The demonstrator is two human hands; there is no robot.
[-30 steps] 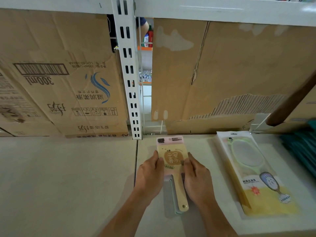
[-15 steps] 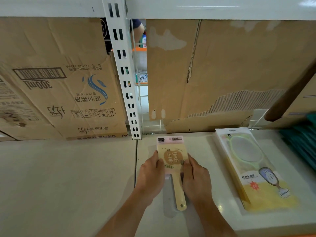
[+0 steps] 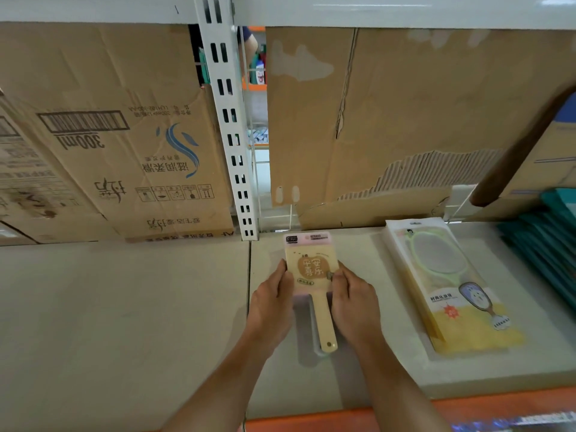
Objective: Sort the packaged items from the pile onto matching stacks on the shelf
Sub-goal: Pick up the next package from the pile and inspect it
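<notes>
While both hands are on it, the yellow paddle pack (image 3: 311, 269) lies flat on the shelf (image 3: 124, 307), just right of the seam between two boards, with a paler handle (image 3: 315, 349) peeking out beneath it. The left hand (image 3: 271, 304) grips its left edge with curled fingers, and the right hand (image 3: 352, 304) pinches the right edge. To my eye this is squaring a stack. It would go best by nudging both edges evenly until the two handles line up, then letting go without dragging the top one askew.

Well apart to the right lies a green mirror pack (image 3: 448, 282), and beyond that a heap of teal packs (image 3: 548, 244). Printed cardboard boxes (image 3: 124, 135) line the back, split by a white slotted upright (image 3: 230, 135). An orange strip (image 3: 311, 422) edges the front.
</notes>
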